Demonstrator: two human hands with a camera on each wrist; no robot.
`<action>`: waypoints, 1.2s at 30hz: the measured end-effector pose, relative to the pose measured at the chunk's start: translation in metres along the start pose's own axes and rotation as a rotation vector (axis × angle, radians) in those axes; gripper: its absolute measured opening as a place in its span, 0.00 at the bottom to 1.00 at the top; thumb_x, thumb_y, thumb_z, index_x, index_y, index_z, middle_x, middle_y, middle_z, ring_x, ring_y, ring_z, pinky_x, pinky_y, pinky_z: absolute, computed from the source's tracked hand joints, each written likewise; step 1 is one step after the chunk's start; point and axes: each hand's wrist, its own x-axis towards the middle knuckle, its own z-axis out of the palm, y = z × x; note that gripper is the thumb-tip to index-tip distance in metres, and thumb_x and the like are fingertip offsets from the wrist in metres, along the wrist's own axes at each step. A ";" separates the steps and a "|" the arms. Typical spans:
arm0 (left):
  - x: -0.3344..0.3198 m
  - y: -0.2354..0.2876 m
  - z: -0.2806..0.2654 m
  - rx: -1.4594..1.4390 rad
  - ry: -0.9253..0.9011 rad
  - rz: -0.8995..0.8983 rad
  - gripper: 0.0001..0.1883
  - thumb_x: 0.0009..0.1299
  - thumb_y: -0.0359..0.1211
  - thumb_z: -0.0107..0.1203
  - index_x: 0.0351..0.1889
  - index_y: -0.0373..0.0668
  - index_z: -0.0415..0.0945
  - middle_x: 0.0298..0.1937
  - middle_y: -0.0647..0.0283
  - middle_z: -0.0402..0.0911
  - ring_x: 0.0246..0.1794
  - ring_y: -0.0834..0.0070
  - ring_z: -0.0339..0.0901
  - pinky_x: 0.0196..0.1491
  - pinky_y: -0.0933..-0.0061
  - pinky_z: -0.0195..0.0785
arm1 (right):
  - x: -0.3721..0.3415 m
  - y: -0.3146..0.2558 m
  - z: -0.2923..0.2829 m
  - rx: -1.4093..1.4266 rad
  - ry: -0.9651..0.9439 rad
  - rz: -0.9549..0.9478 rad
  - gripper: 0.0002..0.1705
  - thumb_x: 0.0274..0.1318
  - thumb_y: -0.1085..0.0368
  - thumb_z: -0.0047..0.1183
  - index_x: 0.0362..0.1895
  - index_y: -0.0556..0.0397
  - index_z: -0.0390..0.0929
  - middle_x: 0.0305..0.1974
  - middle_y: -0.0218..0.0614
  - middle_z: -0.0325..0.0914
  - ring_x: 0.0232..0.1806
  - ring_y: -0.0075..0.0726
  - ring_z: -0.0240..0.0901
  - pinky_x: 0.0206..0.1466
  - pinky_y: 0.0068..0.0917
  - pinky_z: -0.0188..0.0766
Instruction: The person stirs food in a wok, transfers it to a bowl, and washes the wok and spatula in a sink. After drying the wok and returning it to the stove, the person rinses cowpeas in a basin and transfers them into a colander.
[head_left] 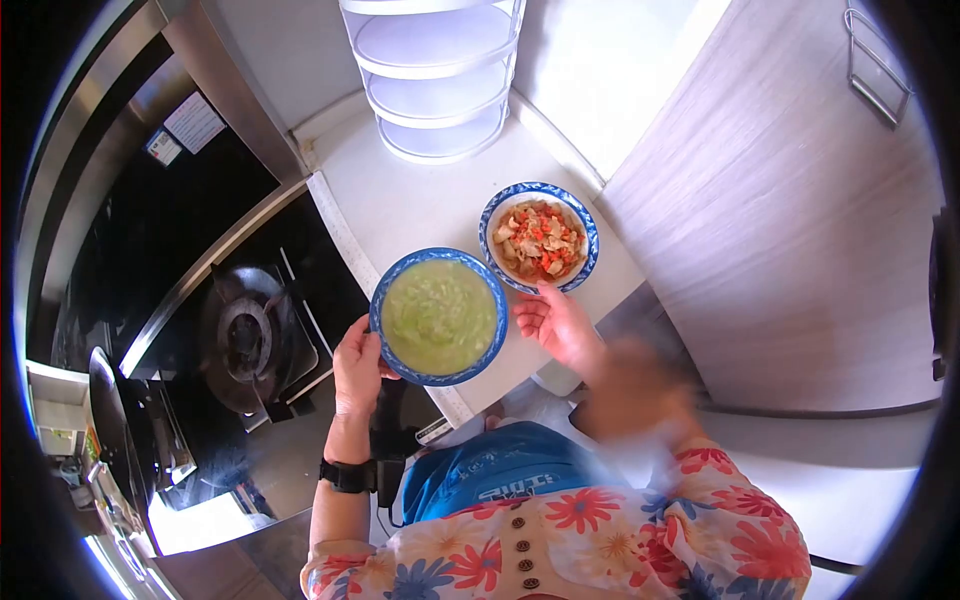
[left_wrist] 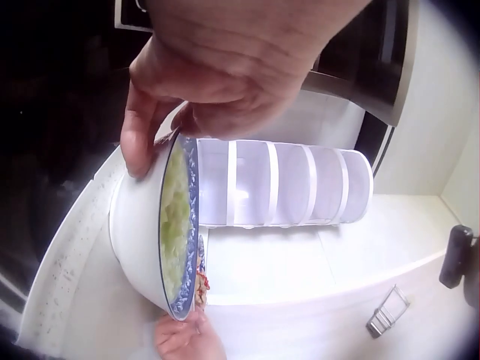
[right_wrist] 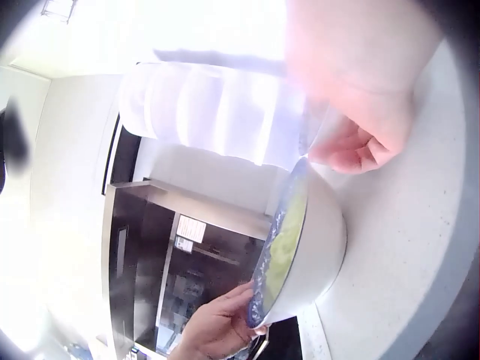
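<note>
Keeping the blue-rimmed soup bowl (left_wrist: pixel 139 225) level is judged the chief requirement: the green liquid stands high and tilting would likely spill it. The left grip (head_left: pixel 357 368) holds its left rim, a finger against the outer wall; the bowl thus lies directly in that grip, over the desk (head_left: pixel 390 215) edge. Base contact undetermined. The right grip (head_left: pixel 560 328), fingers bent, is at the near rim of the meat bowl (head_left: pixel 592 243); whether it pinches cannot be told. Farther back stands a white tiered rack (head_left: pixel 440 72).
</note>
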 end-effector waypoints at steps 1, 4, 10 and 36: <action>0.000 0.000 0.001 0.015 0.014 0.017 0.16 0.68 0.27 0.38 0.53 0.31 0.64 0.29 0.61 0.75 0.18 0.79 0.73 0.18 0.82 0.69 | 0.001 -0.001 -0.001 0.000 -0.001 -0.004 0.21 0.57 0.50 0.45 0.37 0.58 0.70 0.26 0.40 0.76 0.23 0.31 0.73 0.25 0.24 0.69; -0.002 -0.001 0.001 0.077 0.042 0.063 0.16 0.68 0.26 0.38 0.51 0.30 0.66 0.28 0.61 0.75 0.18 0.79 0.73 0.17 0.81 0.68 | 0.005 -0.005 -0.004 -0.013 0.017 -0.016 0.18 0.57 0.54 0.43 0.35 0.58 0.70 0.26 0.41 0.76 0.23 0.33 0.73 0.25 0.27 0.69; 0.002 -0.020 -0.004 0.217 0.074 0.221 0.15 0.66 0.25 0.38 0.48 0.28 0.67 0.25 0.59 0.76 0.15 0.77 0.72 0.16 0.79 0.66 | 0.019 0.004 -0.016 -0.054 0.024 -0.101 0.16 0.57 0.56 0.42 0.32 0.58 0.69 0.24 0.41 0.76 0.22 0.33 0.71 0.25 0.29 0.69; 0.074 -0.024 0.008 0.339 0.173 0.329 0.18 0.65 0.30 0.41 0.52 0.34 0.67 0.22 0.55 0.77 0.14 0.72 0.75 0.22 0.74 0.69 | 0.040 0.019 -0.040 -0.187 0.006 -0.149 0.20 0.54 0.46 0.47 0.33 0.50 0.73 0.25 0.33 0.76 0.23 0.28 0.71 0.26 0.28 0.67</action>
